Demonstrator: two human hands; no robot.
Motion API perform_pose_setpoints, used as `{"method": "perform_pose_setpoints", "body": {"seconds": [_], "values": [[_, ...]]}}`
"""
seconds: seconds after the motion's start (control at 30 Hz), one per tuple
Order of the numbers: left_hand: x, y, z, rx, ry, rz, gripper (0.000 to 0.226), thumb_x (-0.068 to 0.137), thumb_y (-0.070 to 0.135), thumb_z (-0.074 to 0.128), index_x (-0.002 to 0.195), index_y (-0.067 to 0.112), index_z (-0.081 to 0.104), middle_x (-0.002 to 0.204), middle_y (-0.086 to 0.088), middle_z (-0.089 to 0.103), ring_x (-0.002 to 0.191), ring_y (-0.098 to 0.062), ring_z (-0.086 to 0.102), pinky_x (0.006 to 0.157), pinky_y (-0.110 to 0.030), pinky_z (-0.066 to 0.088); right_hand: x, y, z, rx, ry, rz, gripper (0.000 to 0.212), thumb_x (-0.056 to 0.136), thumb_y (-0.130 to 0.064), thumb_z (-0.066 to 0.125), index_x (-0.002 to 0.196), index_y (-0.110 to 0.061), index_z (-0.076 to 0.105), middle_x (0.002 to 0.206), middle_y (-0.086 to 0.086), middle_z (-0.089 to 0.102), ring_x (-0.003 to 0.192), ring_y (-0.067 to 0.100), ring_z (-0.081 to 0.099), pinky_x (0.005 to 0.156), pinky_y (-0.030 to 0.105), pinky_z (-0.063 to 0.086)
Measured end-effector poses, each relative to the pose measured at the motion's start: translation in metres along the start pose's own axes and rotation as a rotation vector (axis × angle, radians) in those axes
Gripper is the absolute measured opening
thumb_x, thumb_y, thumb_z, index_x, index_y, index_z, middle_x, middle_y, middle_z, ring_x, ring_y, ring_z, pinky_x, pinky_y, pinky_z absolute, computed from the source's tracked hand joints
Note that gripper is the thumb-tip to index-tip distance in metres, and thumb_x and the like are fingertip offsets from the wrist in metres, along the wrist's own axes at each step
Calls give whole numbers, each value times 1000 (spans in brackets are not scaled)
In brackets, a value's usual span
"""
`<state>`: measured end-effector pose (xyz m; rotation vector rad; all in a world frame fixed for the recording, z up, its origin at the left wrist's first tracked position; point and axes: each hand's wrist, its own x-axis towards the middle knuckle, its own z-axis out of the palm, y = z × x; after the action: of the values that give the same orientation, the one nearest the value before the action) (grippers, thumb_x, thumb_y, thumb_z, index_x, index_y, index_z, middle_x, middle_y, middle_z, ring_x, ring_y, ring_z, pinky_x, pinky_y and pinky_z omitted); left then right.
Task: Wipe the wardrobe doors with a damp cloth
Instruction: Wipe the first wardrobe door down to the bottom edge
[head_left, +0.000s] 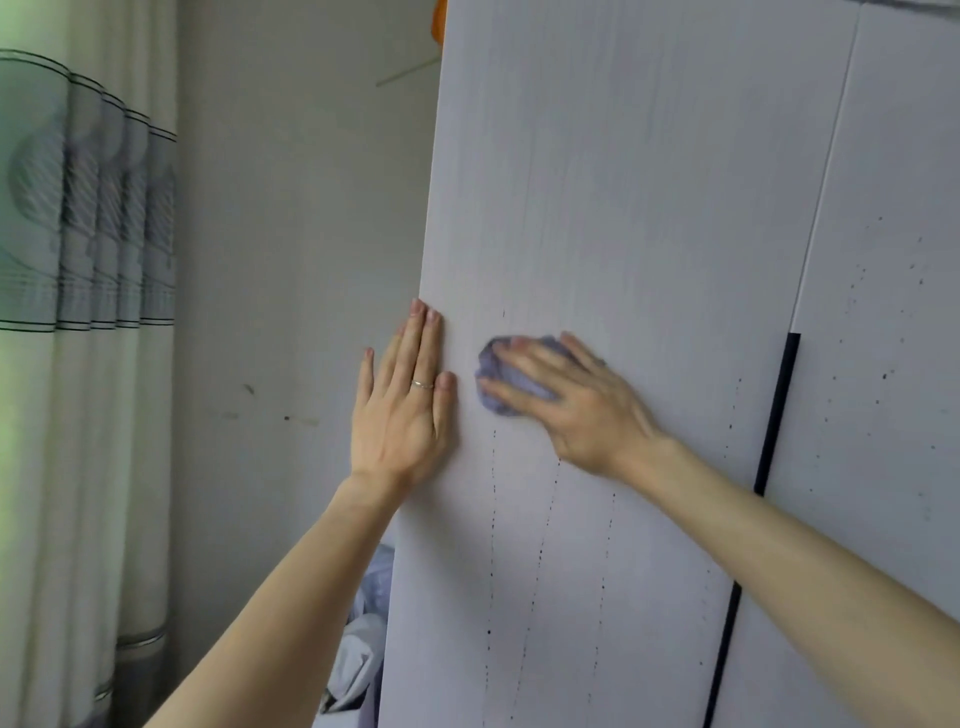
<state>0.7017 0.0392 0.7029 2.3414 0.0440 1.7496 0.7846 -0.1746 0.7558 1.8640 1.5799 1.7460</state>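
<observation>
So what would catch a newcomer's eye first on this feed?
The right hand pressing a crumpled bluish cloth against the pale wardrobe door, mid-frame, with the left hand flat on the door's left edge beside it. Below them, dotted dark drip trails run down the door.

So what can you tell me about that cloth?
The cloth is a small, soft-looking bluish-purple rag, crumpled into a wad. It lies against the pale door, pressed there by the spread fingers of the right hand, which covers most of it. Only its left side and bits between the fingers show. Whether it is damp cannot be told.
</observation>
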Motion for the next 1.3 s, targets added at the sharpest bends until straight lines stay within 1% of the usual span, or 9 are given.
{"method": "perform_pose_setpoints", "body": {"seconds": [0.17,0.23,0.37,0.5,0.73,1.03,1.1,1.2,1.3], "values": [[0,-2,3,-15,-5,10,59,105,36,18,161,22,4,167,12,-4,154,-8,8,125,-49,10,65,45,-21,51,182,492,60,91,-7,37,148,-23,47,157,14,37,147,30,32,120,50,18],[-1,-3,3,-23,-2,20,59,106,36,18,161,22,4,167,13,-4,154,-7,6,125,-48,9,64,30,-13,50,242,525,59,92,-6,37,148,-20,48,156,16,38,147,32,32,121,52,20],[0,-3,1,-44,-22,30,58,106,39,17,160,22,4,167,11,-2,154,-7,7,124,-46,8,22,-22,6,41,123,156,65,85,3,48,146,-22,51,154,13,43,145,29,37,118,52,28],[-4,-5,3,-54,-9,43,59,106,36,20,160,23,2,168,8,0,153,-5,3,124,-49,13,36,12,-6,-36,8,-116,70,84,5,46,147,-25,50,155,8,43,145,25,39,118,46,31],[-2,-7,5,-85,45,30,63,105,38,20,158,30,-13,166,9,-4,152,0,-4,123,-49,13,149,46,-26,59,221,501,62,91,-8,35,151,-24,43,158,12,35,149,29,28,119,53,23],[-5,-11,7,-90,50,-6,61,105,34,23,159,10,6,166,-1,4,154,-9,4,123,-49,14,49,-1,-7,20,-48,-62,75,83,3,49,150,-29,44,160,3,35,150,21,28,120,47,26],[-4,-8,6,-51,71,6,62,104,32,24,159,8,9,165,-2,8,153,-15,9,123,-47,10,47,27,-15,-25,-20,41,71,84,3,49,148,-27,46,158,6,39,148,24,32,119,48,28],[-3,-6,4,9,95,-16,62,104,32,24,160,12,7,166,-4,13,153,-17,9,124,-41,-3,44,62,-28,-44,200,447,58,92,-5,42,146,-25,50,153,12,44,142,30,39,114,51,32],[-3,0,4,79,90,49,60,102,31,26,160,21,12,166,-2,18,153,-19,11,124,-40,-7,22,48,-20,-112,365,672,48,97,-12,45,142,-24,56,146,6,53,128,28,45,97,46,44]]}}
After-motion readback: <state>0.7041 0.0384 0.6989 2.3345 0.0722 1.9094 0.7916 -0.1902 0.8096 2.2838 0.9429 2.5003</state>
